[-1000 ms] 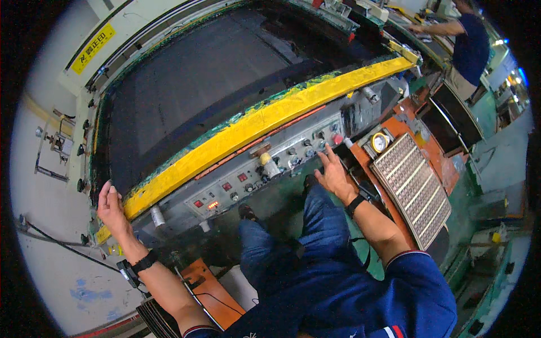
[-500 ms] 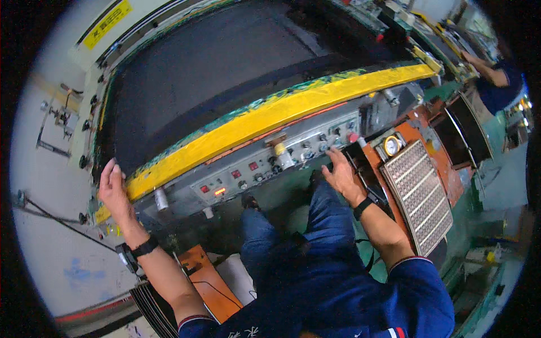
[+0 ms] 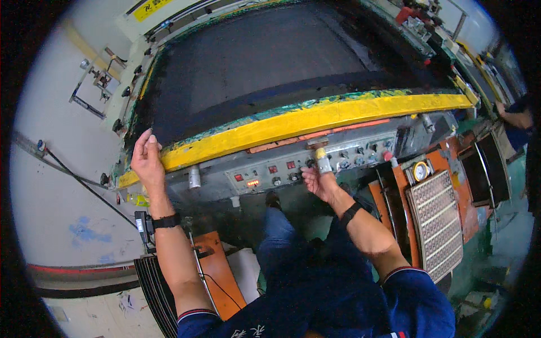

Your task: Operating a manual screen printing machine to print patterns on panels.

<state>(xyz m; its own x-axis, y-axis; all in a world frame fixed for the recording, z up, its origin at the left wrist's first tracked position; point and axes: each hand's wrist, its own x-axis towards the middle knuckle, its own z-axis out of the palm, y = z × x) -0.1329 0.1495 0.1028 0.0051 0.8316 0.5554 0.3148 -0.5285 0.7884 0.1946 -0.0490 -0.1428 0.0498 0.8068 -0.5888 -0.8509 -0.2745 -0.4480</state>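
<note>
A dark, flat mesh screen stretches ahead of me, with a yellow bar along its near edge. My left hand is at the bar's left end, thumb and bent fingers drawn together; whatever may be between them is too small to make out. Below the bar is a grey control panel with knobs, red switches and a lit display. My right hand reaches to this panel, fingers apart and partly curled beside the dark knobs. A silver cylinder with a yellow top hides part of that hand.
At right, a patterned panel leans by an orange surface and a round gauge. Another person's arm shows at the far right. An orange board and a black cable lie low left. A rod slants at left.
My right hand has moved left along the panel, from the right-hand knobs to beside the cylinder. My left hand stays by the bar's left end. The whole view has shifted.
</note>
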